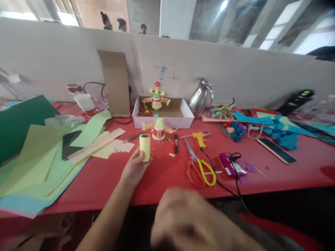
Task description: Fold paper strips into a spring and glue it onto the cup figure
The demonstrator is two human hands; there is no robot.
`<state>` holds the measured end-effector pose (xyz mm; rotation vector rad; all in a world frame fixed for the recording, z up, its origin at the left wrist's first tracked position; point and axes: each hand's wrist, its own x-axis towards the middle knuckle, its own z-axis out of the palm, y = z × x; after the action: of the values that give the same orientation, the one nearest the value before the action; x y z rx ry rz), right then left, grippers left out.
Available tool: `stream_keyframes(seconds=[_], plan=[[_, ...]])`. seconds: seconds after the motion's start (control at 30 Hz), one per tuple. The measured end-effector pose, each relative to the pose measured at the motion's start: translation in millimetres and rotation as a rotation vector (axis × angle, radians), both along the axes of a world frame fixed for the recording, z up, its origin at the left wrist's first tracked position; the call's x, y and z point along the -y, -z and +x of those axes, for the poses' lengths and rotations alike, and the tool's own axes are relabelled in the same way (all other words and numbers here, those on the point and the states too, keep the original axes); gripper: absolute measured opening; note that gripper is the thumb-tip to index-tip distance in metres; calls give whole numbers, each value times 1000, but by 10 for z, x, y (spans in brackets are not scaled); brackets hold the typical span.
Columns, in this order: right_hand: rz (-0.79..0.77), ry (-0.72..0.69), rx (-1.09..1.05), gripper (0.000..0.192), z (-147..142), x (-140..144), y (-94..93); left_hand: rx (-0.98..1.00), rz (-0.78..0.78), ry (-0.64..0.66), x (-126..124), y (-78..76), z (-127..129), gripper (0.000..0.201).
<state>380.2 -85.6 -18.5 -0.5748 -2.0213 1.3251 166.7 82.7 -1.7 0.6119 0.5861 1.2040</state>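
My left hand (135,166) is closed around a pale yellow paper tube (144,147), held upright over the red table with its open end up. Close to the camera, my right hand (185,219) is smeared by motion, and its fingers cannot be made out. Just beyond the tube stands a small paper figure (158,129) with a red and white body and folded paper arms. A similar figure (157,97) with a yellow head and a red ball on top is at the white box (163,122). Scissors (201,169) with red and yellow handles lie right of the tube.
A yellow glue gun (199,139), a black marker (176,143) and a purple box (231,165) with a black cord lie to the right. Coloured paper sheets (34,153) and a dark phone (70,143) cover the left. Behind stand a metal jug (200,97) and a cardboard strip (115,83).
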Motion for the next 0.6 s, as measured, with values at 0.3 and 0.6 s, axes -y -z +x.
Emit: stream_keyframes(seconds=[0.3, 0.6], plan=[[366, 1112, 939, 32, 626, -454, -71, -61, -53, -102, -57, 51, 34, 27], [10, 1159, 867, 42, 760, -573, -46, -186, 51, -221, -64, 113, 29, 37]])
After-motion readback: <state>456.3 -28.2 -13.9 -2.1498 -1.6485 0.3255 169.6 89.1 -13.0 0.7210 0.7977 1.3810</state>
